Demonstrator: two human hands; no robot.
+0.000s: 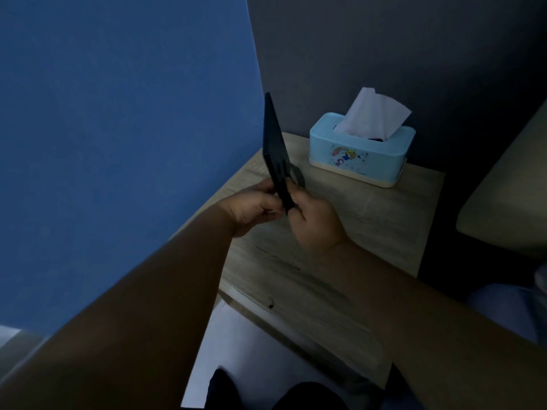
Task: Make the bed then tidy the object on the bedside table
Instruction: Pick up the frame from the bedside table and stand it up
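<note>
A flat dark slab, a tablet or phone in a black case (275,149) with a ring at its back, stands nearly upright and edge-on above the wooden bedside table (340,232). Both hands hold its lower end. My left hand (251,208) grips it from the left. My right hand (313,220) grips it from the right, fingers curled round the edge. A light blue tissue box (359,150) with a white tissue sticking up stands at the table's back. The room is dim.
A blue wall (118,143) rises at the left, a dark grey wall (384,54) behind the table. A pale bed corner (509,196) shows at the right. White floor (251,350) lies below the table's front edge.
</note>
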